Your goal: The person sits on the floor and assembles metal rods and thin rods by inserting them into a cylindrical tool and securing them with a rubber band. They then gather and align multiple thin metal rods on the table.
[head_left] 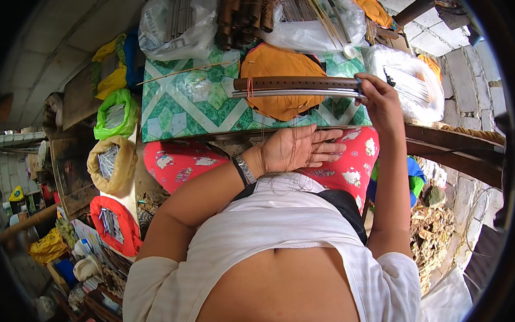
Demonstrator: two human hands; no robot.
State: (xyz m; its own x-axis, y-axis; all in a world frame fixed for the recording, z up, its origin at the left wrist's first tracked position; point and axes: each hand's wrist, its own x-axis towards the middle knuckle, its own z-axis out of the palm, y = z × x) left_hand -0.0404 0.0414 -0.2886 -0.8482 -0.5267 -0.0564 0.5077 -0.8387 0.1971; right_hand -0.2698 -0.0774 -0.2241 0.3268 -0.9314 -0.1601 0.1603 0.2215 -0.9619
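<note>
My right hand (379, 100) is closed round the right end of a long brown tube (305, 82) with a row of small dark holes. Thin silver rods (299, 94) lie along the tube's near side, and a reddish band circles the bundle near its left end. The bundle is held level over an orange cloth pad (281, 59) on the table. My left hand (300, 148) rests palm up above my lap, fingers stretched out. Fine dark strands (292, 145) trail across its palm and hang near the table edge; I cannot make out what they are.
The green patterned table (174, 115) carries a thin stick (184, 73), stacked brown tubes (242, 16) and plastic bags of rods (180, 25). Green (116, 115), tan (111, 164) and red (116, 224) bags stand left. A white bag of rods (410, 84) sits right, above a wooden beam (456, 154).
</note>
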